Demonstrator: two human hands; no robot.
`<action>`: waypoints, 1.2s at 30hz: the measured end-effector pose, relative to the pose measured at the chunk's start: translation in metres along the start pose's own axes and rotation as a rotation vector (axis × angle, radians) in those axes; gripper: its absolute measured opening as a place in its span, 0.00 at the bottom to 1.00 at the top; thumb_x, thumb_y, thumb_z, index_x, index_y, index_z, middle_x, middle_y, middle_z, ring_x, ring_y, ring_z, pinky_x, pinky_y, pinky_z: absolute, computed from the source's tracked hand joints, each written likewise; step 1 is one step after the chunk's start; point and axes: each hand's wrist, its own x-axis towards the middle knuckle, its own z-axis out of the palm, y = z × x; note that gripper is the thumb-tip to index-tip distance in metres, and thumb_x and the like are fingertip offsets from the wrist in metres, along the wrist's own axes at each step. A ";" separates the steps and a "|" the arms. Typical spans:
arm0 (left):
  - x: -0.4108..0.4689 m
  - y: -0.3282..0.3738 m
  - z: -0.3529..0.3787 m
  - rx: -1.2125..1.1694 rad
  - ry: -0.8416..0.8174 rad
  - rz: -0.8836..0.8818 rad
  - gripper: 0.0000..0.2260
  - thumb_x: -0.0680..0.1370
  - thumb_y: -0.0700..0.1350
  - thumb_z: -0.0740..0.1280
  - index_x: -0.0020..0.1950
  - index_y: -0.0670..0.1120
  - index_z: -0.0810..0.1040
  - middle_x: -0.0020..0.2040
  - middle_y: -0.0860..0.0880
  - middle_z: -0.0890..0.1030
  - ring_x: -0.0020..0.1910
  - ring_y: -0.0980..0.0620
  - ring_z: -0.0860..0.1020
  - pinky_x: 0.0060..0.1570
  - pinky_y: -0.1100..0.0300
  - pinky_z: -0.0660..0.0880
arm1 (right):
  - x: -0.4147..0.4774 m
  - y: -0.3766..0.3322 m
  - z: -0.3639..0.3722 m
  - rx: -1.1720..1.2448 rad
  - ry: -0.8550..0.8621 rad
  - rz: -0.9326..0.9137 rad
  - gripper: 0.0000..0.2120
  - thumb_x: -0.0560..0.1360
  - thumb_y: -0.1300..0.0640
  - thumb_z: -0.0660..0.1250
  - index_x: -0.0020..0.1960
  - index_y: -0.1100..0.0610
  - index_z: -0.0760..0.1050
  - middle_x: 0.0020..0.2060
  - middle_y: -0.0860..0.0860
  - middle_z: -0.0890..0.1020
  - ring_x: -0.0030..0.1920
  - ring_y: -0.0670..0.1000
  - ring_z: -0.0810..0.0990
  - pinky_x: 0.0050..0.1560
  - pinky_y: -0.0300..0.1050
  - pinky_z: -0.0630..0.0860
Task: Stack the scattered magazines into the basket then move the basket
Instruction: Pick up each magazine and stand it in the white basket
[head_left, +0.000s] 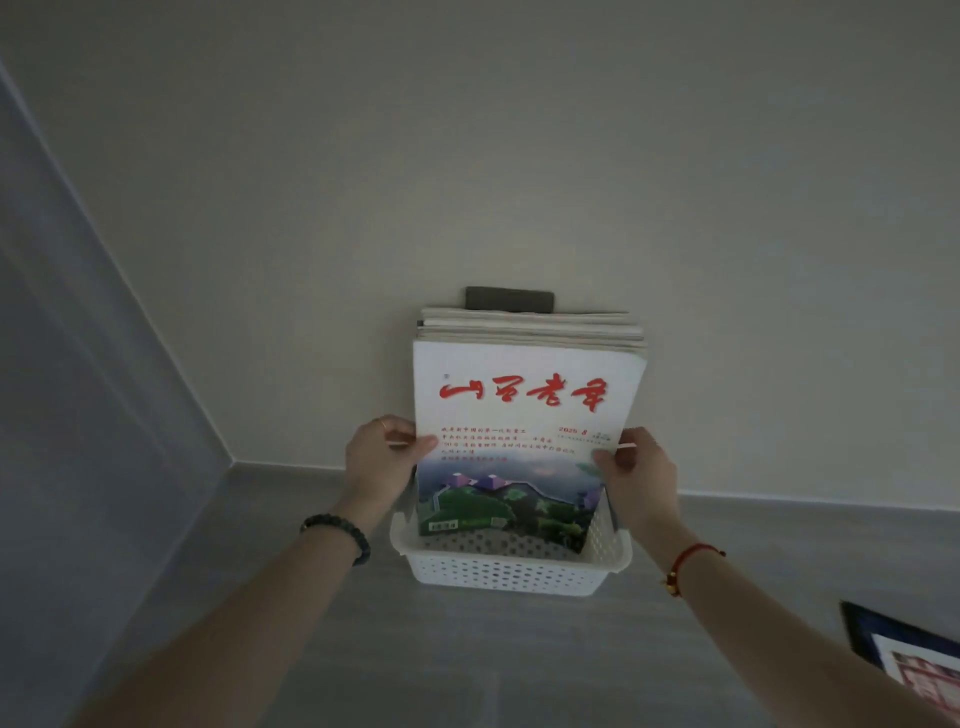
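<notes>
A white perforated plastic basket (511, 570) stands on the grey floor against the wall. Several magazines stand upright in it, leaning on the wall; the front magazine (524, 415) has a white cover with red characters and a landscape picture. My left hand (382, 460) grips the stack's left edge, thumb on the front cover. My right hand (641, 475) grips the right edge the same way. The lower ends of the magazines are inside the basket.
A dark rectangular wall plate (509, 299) shows just above the stack. Another magazine (914, 657) with a dark border lies on the floor at the lower right. A room corner and grey skirting (291, 475) lie to the left.
</notes>
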 end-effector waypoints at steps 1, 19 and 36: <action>0.001 -0.005 0.003 -0.013 0.009 -0.023 0.08 0.68 0.42 0.73 0.40 0.45 0.74 0.44 0.45 0.82 0.40 0.51 0.77 0.32 0.70 0.67 | 0.000 0.001 0.002 0.025 0.020 -0.002 0.07 0.73 0.63 0.64 0.48 0.56 0.67 0.35 0.49 0.75 0.22 0.36 0.75 0.19 0.24 0.65; 0.009 0.034 0.031 -0.501 -0.226 -0.024 0.22 0.79 0.56 0.48 0.70 0.52 0.49 0.53 0.47 0.76 0.42 0.56 0.77 0.30 0.69 0.76 | 0.024 -0.046 0.013 0.442 0.015 -0.074 0.21 0.77 0.49 0.57 0.65 0.57 0.57 0.52 0.52 0.76 0.44 0.46 0.80 0.32 0.32 0.78; -0.086 0.019 0.028 -0.318 -0.051 -0.134 0.20 0.80 0.46 0.55 0.71 0.44 0.57 0.69 0.42 0.69 0.67 0.44 0.68 0.60 0.54 0.65 | -0.028 0.028 -0.140 0.206 -0.034 -0.011 0.20 0.75 0.55 0.63 0.66 0.52 0.66 0.62 0.53 0.73 0.54 0.48 0.74 0.51 0.44 0.69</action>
